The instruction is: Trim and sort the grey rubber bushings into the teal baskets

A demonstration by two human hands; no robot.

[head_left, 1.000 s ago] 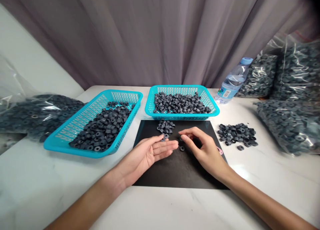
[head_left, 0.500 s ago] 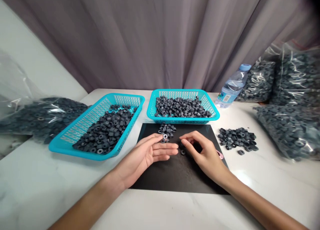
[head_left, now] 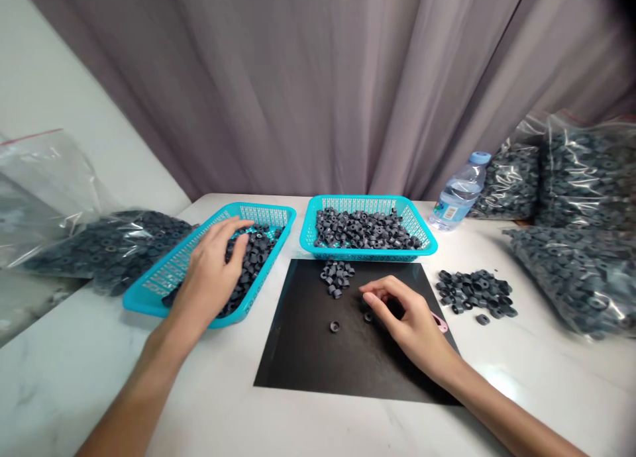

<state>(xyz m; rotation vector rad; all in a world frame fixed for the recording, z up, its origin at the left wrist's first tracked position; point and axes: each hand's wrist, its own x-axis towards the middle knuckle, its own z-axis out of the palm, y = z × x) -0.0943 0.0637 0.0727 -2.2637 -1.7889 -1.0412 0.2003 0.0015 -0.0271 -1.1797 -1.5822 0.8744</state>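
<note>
On the white table (head_left: 218,397): black mat (head_left: 308,364)
Left basket (head_left: 155,281): dark rings (head_left: 253,261); left hand (head_left: 211,275) open above
Rear basket (head_left: 370,252): more dark rings
Right hand (head_left: 366,293): curled over the mat; cannot tell if gripping
Single ring (head_left: 334,326): on the mat

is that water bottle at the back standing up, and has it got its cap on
Upright and capped: the bottle stands on its base on the table, and its blue cap covers the neck.

The left hand (head_left: 211,271) has moved over the left turquoise plastic basket (head_left: 155,281), exposing a small dark-grey ring (head_left: 334,326) between the hands.
</note>
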